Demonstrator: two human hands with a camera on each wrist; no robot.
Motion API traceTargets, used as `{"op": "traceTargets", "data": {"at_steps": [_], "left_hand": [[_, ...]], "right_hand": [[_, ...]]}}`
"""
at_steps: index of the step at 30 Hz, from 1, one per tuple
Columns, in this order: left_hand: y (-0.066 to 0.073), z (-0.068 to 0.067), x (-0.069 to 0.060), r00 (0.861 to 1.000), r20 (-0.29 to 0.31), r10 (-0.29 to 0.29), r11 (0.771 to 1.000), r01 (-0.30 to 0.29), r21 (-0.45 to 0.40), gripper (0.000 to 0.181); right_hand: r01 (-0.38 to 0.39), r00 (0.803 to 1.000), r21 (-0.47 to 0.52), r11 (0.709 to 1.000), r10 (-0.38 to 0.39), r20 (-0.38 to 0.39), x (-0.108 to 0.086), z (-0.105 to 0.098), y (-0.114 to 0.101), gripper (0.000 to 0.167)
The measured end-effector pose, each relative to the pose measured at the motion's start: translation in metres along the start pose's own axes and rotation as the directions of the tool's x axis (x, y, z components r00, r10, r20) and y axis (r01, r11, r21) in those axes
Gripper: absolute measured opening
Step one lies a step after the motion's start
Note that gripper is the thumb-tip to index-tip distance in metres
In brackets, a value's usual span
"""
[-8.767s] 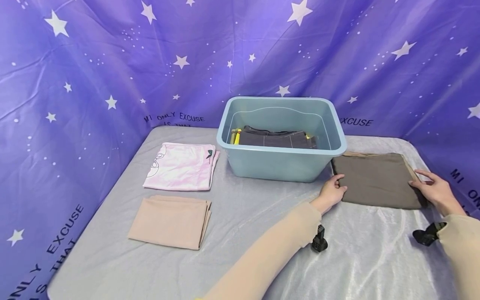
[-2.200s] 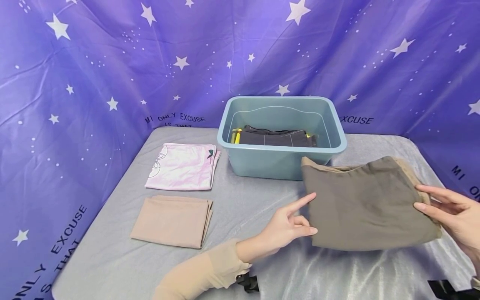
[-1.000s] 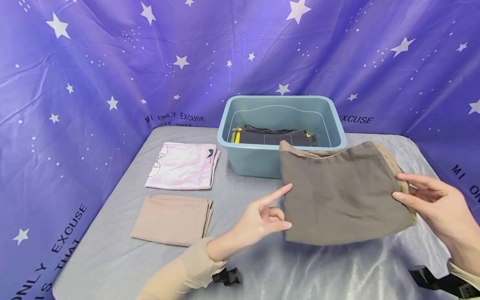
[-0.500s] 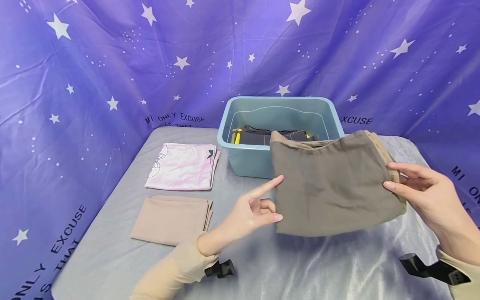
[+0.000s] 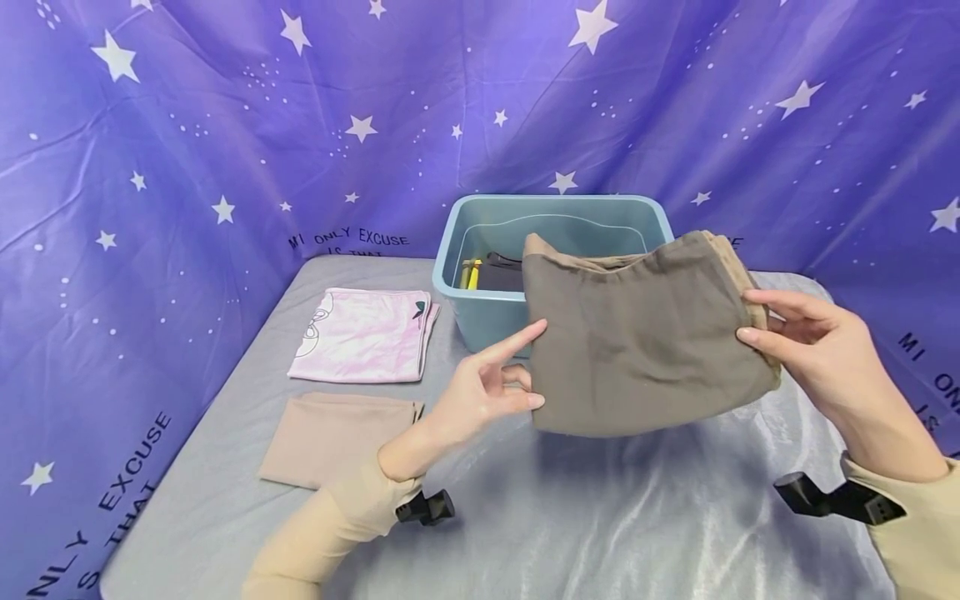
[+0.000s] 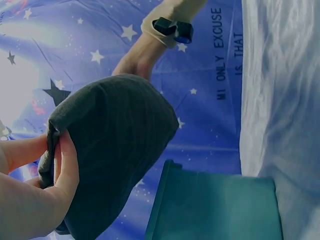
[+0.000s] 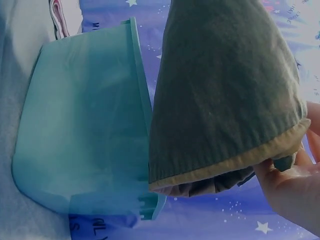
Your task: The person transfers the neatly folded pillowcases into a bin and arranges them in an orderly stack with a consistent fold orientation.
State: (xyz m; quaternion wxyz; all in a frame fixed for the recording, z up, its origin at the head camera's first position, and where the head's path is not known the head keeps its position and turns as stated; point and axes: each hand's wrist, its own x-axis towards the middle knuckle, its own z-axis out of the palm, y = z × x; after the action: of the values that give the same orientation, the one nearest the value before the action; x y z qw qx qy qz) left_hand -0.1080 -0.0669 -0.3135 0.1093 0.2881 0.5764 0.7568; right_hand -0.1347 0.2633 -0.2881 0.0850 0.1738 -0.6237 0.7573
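Observation:
A folded grey-brown garment [image 5: 637,342] with a tan edge hangs in the air in front of the blue-green bin [image 5: 487,321], hiding much of its front and right side. My left hand [image 5: 468,396] pinches the garment's left edge; the left wrist view shows thumb and fingers on either side of the cloth [image 6: 110,145]. At the opposite edge my right hand [image 5: 825,354] grips the folded layers between thumb and fingers. Inside the bin, dark folded cloth [image 5: 504,275] and a yellow item [image 5: 471,273] are partly visible.
Left of the bin lies a folded pink-and-white garment [image 5: 363,337]. Nearer, a folded beige cloth [image 5: 330,437] is partly covered by my left forearm. All stand on a grey cloth-covered table [image 5: 600,517], with a purple star-patterned curtain [image 5: 420,83] behind.
The grey-brown garment lay flat right of the bin at first. Both hands have lifted it, and over the last second carried it left and up towards the bin's front rim.

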Motion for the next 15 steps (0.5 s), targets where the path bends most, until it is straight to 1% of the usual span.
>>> {"op": "traceTargets", "data": {"at_steps": [3,7,11,15], "left_hand": [[0.004,-0.006,0.006,1.0,-0.006,-0.001,1.0,0.001,-0.003,0.072],[0.007,-0.013,0.013,1.0,-0.016,-0.006,1.0,0.006,-0.009,0.072],[0.009,-0.021,0.021,1.0,-0.026,0.0,1.0,0.0,0.01,0.073],[0.009,-0.029,0.028,0.999,-0.039,0.01,0.999,-0.008,0.034,0.073]], "right_hand": [[0.021,0.999,0.028,0.999,-0.022,0.028,0.007,0.004,-0.002,0.045],[0.001,0.999,0.03,1.0,-0.002,0.035,0.017,0.009,-0.004,0.044],[-0.029,0.999,-0.009,1.0,0.029,0.026,0.027,0.015,-0.005,0.042],[-0.036,0.999,-0.06,0.998,0.039,0.033,0.036,0.021,-0.008,0.04]]}}
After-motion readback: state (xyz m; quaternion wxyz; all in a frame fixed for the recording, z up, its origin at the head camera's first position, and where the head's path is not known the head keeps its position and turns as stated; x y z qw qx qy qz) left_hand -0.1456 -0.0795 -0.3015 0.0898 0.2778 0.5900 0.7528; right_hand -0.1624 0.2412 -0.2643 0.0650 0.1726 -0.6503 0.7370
